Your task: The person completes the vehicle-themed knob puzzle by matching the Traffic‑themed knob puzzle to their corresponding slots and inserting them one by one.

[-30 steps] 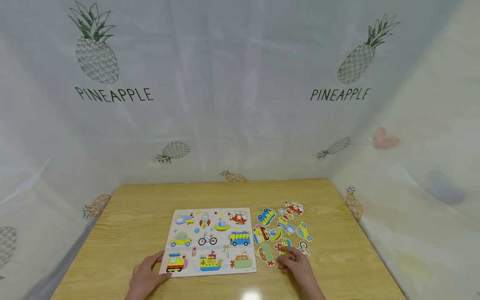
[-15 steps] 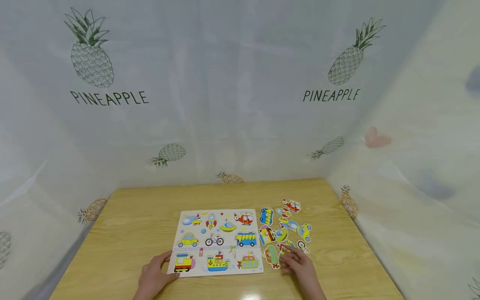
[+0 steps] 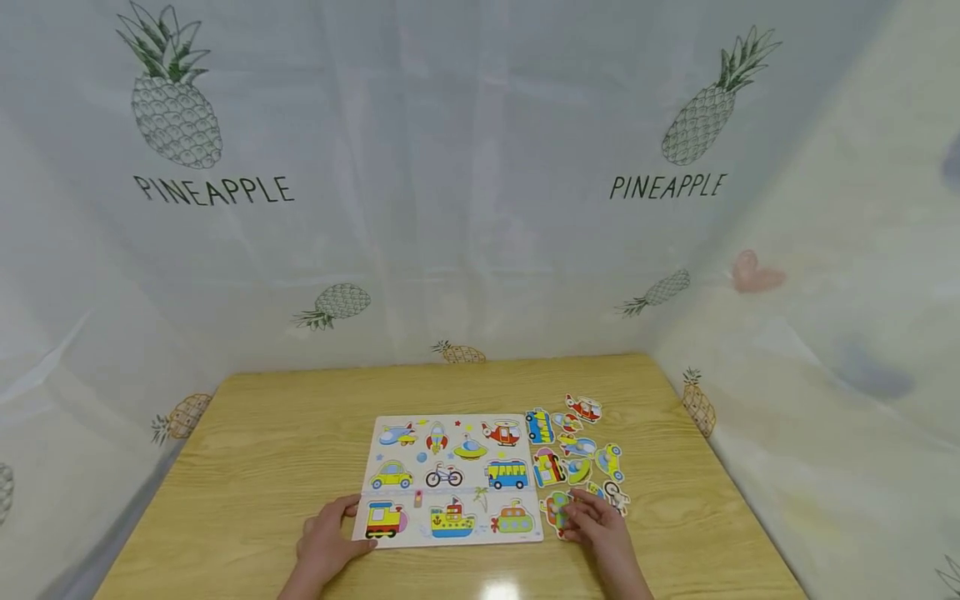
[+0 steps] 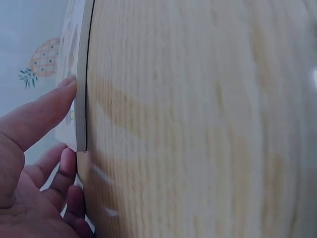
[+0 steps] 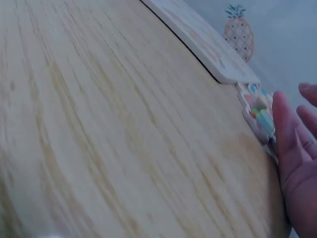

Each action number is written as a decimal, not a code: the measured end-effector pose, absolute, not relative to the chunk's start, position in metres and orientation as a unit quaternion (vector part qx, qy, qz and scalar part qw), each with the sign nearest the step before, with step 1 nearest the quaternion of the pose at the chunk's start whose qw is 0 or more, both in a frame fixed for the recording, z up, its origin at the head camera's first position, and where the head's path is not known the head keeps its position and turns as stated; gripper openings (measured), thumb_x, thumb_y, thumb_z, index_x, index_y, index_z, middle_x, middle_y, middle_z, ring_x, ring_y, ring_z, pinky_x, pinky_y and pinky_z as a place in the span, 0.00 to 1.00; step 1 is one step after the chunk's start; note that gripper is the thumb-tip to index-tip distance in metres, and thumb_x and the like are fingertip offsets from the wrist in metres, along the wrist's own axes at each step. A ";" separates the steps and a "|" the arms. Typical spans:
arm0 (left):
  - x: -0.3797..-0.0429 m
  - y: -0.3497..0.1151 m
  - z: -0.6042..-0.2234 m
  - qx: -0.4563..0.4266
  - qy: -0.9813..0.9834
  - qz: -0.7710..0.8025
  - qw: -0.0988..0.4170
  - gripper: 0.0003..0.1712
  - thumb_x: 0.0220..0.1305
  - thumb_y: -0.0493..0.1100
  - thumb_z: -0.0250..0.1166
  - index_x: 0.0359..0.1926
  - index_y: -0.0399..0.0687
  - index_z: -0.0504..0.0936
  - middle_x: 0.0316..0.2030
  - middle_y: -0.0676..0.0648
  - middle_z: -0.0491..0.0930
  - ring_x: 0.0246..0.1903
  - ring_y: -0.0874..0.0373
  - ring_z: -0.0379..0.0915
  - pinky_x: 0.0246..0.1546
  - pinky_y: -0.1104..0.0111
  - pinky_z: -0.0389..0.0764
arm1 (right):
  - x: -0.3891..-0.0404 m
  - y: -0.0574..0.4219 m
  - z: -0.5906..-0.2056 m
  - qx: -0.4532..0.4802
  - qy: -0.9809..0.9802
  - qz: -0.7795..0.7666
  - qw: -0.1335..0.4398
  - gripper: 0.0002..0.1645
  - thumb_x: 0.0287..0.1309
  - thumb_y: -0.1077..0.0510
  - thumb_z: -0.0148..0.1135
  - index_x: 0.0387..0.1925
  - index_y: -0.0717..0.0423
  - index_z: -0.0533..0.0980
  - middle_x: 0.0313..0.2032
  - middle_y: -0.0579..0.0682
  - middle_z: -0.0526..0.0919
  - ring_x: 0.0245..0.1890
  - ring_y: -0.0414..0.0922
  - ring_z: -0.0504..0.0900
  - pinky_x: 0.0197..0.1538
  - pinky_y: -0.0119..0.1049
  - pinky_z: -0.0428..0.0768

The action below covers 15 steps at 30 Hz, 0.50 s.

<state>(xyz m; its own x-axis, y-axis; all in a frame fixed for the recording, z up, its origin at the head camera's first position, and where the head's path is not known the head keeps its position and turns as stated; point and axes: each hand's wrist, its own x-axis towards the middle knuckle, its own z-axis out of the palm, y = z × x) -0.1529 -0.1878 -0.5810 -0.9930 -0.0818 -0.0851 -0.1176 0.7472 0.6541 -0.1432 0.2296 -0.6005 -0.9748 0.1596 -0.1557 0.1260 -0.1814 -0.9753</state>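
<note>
Keep the left hand (image 3: 327, 533) steady, pinching the near left corner of the puzzle board (image 3: 471, 477) between thumb and fingers; probably firm enough to prevent sliding. For the right hand (image 3: 602, 529), thumb and fingers parted beside the submarine piece (image 3: 555, 510), just off the board's near right corner; contact hidden, cannot tell. Best nudged flat, not tipped, taking care around the train piece (image 3: 550, 468) and the bike piece (image 3: 617, 496) nearby. Thin, flat loose pieces (image 3: 539, 425) with wavy outlines and pale rims; a smooth, round-cornered rectangular board with 10 outlined vehicle pictures; a yellowish wood-grain table (image 3: 300, 433), glossy, with 1 bright reflection near the front.
</note>
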 end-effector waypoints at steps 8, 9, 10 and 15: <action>-0.155 -0.178 -0.587 -0.055 0.936 0.347 0.032 0.47 0.33 0.49 0.84 0.59 0.42 0.75 0.44 0.50 0.78 0.48 0.40 0.65 0.41 0.44 0.62 | -0.151 0.232 -0.589 -0.137 -0.706 0.694 0.037 0.21 0.59 0.72 0.58 0.54 0.80 0.70 0.34 0.60 0.82 0.26 0.44 0.81 0.32 0.36 0.82; -0.155 -0.177 -0.587 -0.054 0.936 0.346 0.031 0.47 0.33 0.49 0.84 0.59 0.42 0.75 0.44 0.50 0.78 0.47 0.40 0.65 0.41 0.44 0.61 | -0.153 0.233 -0.586 -0.141 -0.716 0.683 0.041 0.21 0.60 0.72 0.59 0.53 0.80 0.70 0.34 0.59 0.83 0.27 0.43 0.81 0.32 0.35 0.82; -0.155 -0.175 -0.588 -0.052 0.936 0.347 0.030 0.48 0.33 0.49 0.84 0.58 0.42 0.75 0.44 0.50 0.77 0.47 0.40 0.65 0.42 0.44 0.61 | -0.156 0.235 -0.583 -0.147 -0.725 0.671 0.045 0.21 0.60 0.71 0.59 0.53 0.79 0.70 0.34 0.58 0.83 0.27 0.43 0.81 0.32 0.35 0.82; -0.155 -0.171 -0.589 -0.054 0.934 0.353 0.023 0.48 0.33 0.49 0.84 0.58 0.42 0.75 0.45 0.48 0.77 0.47 0.41 0.64 0.42 0.44 0.60 | -0.172 0.242 -0.571 -0.163 -0.749 0.640 0.051 0.22 0.60 0.67 0.63 0.54 0.76 0.72 0.32 0.54 0.82 0.28 0.43 0.81 0.32 0.34 0.81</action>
